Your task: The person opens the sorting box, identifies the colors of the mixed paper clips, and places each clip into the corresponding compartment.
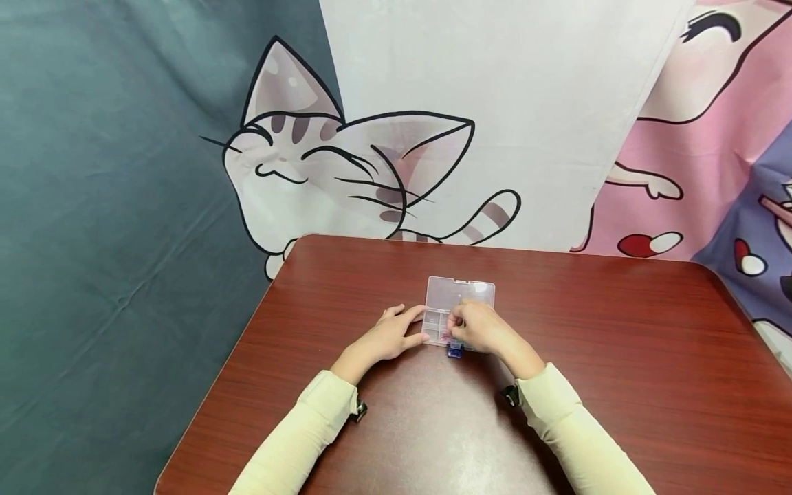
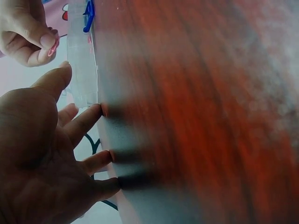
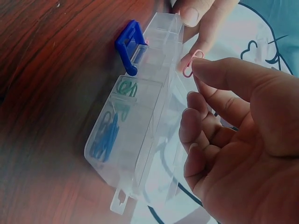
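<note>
A clear plastic compartment box point(image 1: 436, 323) lies open on the red-brown table point(image 1: 619, 330), its lid point(image 1: 460, 291) folded back. My right hand point(image 1: 454, 322) pinches a pink paper clip point(image 3: 190, 63) between thumb and forefinger just above the box point(image 3: 140, 116). Green paper clips point(image 3: 126, 87) and blue paper clips point(image 3: 106, 137) lie in separate compartments. A blue clip point(image 3: 128, 46) sits at the box's near edge. My left hand point(image 1: 423, 324) rests flat on the table with straight fingers point(image 2: 86, 119), thumb and forefinger touching the box's left end point(image 2: 81, 60).
A hanging cloth with a cartoon cat point(image 1: 346, 172) stands behind the table, teal fabric point(image 1: 111, 172) to the left, pink and purple prints point(image 1: 730, 151) to the right. The table's left edge point(image 1: 223, 371) runs close to my left sleeve point(image 1: 303, 433).
</note>
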`<state>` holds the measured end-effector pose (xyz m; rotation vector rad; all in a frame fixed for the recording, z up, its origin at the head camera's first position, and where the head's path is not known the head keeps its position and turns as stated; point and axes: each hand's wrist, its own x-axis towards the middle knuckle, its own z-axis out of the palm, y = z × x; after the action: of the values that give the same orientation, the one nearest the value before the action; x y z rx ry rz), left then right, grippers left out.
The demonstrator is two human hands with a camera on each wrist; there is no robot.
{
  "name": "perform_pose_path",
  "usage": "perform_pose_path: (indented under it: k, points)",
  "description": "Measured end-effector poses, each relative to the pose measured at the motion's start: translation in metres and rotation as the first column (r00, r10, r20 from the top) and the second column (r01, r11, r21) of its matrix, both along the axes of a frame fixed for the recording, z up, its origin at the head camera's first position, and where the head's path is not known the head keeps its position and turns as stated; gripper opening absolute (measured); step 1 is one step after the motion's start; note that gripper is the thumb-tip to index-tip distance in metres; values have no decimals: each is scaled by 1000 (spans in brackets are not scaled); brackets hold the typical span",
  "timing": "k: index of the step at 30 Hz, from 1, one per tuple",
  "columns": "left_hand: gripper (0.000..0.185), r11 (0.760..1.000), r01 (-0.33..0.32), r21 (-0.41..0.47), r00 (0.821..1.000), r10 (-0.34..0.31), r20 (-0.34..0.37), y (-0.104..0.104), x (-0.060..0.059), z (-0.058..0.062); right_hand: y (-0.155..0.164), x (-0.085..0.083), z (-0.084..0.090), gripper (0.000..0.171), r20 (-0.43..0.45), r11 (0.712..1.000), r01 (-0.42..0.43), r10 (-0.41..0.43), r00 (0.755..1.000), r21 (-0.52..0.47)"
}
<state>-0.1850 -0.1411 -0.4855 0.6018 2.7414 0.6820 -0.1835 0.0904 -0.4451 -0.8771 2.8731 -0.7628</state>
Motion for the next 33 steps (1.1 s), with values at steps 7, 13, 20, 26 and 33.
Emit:
perform_pose_path:
  k: [7, 13, 20, 26, 33]
  points:
    - [64, 1000, -5, -7, 1000, 5, 1, 1, 0, 0, -2, 0, -1, 18, -1, 1000, -16, 16, 1000, 7]
    - [64, 1000, -8, -4, 1000, 9, 9, 2, 1, 1, -3, 0, -1, 20, -8, 1000, -22, 22, 1000, 5]
    - [63, 1000, -5, -1, 1000, 5, 8, 1, 1, 2, -5, -1, -1, 20, -7, 999, -30, 30, 1000, 37]
    - [63, 1000, -2, -1, 1000, 2, 7, 2, 0, 1, -5, -2, -1, 19, 13, 999, -24, 23, 1000, 49]
    - [63, 1000, -2, 2, 1000, 2, 9, 2, 0, 2, -3, -3, 1, 17, 38, 1000, 2, -3, 999, 28]
